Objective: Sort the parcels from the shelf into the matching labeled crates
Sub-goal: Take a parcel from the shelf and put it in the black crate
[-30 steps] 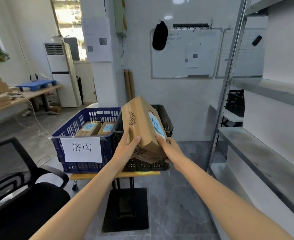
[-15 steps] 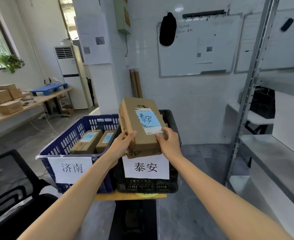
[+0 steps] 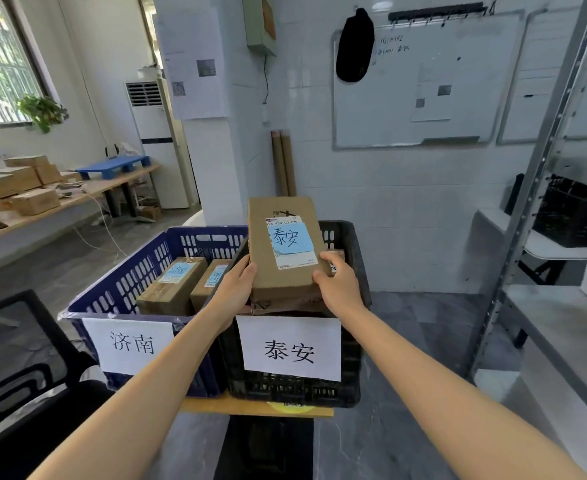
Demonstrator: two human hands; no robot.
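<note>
While the left hand [image 3: 235, 289] and the right hand [image 3: 339, 289] stay apart, each is clamped on a near corner of one brown parcel [image 3: 281, 275], which they hold flat just above the open top of the black crate [image 3: 295, 393]. A blue note [image 3: 290, 239] on the parcel's top face carries the same two characters as the white sheet [image 3: 290, 349] taped to the crate's front, so the match looks right to me. What is left for this parcel is only to lower it and let go. Under it, inside the black crate, I glimpse the edge of at least one more carton, though I cannot count them. Touching the black crate's left side stands the blue crate [image 3: 139, 271], with its own different sheet and two cartons [image 3: 172, 285] lying inside, so some sorting there seems done. To the right of the black crate rises the metal shelf [image 3: 569, 327]; how many parcels still wait on it I cannot tell. I would judge the job partly through.
</note>
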